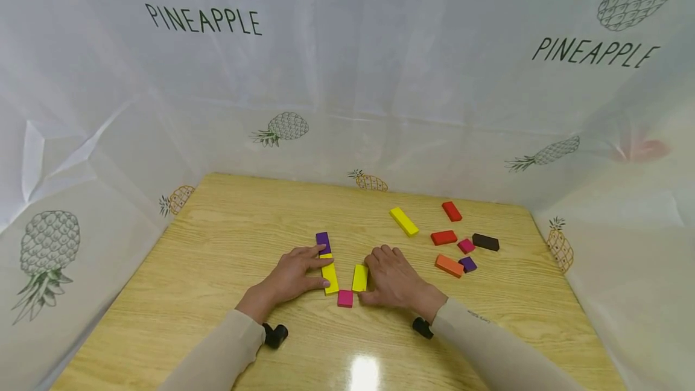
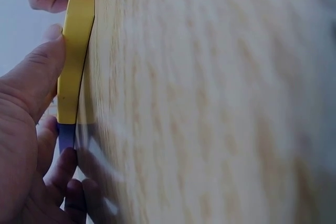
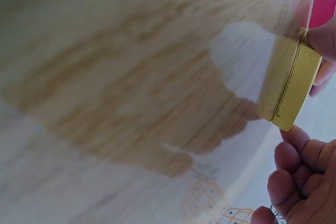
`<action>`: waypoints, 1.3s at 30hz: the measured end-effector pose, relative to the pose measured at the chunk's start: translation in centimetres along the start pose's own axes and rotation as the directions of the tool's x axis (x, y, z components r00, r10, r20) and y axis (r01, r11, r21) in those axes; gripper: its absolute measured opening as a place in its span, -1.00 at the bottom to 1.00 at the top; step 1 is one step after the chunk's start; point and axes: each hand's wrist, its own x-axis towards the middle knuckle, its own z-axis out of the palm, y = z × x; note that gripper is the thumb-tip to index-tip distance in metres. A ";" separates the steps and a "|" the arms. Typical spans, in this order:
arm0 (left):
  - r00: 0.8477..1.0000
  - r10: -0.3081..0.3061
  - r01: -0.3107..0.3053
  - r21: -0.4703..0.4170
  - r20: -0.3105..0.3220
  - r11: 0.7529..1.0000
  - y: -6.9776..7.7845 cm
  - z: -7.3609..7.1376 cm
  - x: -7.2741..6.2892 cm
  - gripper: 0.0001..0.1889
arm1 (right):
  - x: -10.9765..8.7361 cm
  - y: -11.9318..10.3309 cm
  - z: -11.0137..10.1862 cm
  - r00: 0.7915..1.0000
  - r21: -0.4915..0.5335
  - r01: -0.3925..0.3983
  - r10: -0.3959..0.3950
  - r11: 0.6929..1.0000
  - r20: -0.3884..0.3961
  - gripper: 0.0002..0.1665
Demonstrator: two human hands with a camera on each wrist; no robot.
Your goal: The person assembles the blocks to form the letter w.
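Note:
In the head view a purple block [image 1: 323, 240] and a long yellow block [image 1: 329, 279] lie end to end in a slightly slanted line. My left hand [image 1: 290, 274] rests on this line from the left, its thumb touching the yellow block and its fingers reaching the purple one. A small pink block [image 1: 344, 299] sits at the near end, between the two yellow blocks. Right of it, my right hand [image 1: 393, 279] pinches a shorter yellow block [image 1: 359, 278] lengthwise. The right wrist view shows thumb and a fingertip at opposite ends of that yellow block [image 3: 298, 87].
At the right back lie another yellow block [image 1: 404, 222], red blocks [image 1: 444, 238], a black block [image 1: 485, 242], an orange block [image 1: 449, 265], and small pink [image 1: 466, 246] and purple [image 1: 468, 264] blocks. A pineapple-printed sheet [image 1: 347, 77] encloses the wooden table [image 1: 244, 210].

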 end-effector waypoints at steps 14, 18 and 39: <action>1.000 0.001 -0.001 0.010 -0.001 1.000 0.1 0.0 0.0 -0.40 | 0.0 0.1 -0.1 1.000 -0.004 0.008 -0.008 1.000 0.002 -0.20; 1.000 -0.001 0.001 0.008 -0.001 1.000 0.1 0.0 0.0 -0.39 | 0.0 0.1 -0.1 1.000 -0.007 0.007 -0.007 1.000 0.002 -0.20; 1.000 0.013 -0.013 0.002 -0.006 1.000 0.2 0.0 -0.1 -0.42 | 0.0 0.1 0.0 1.000 -0.015 0.013 -0.013 1.000 0.000 -0.17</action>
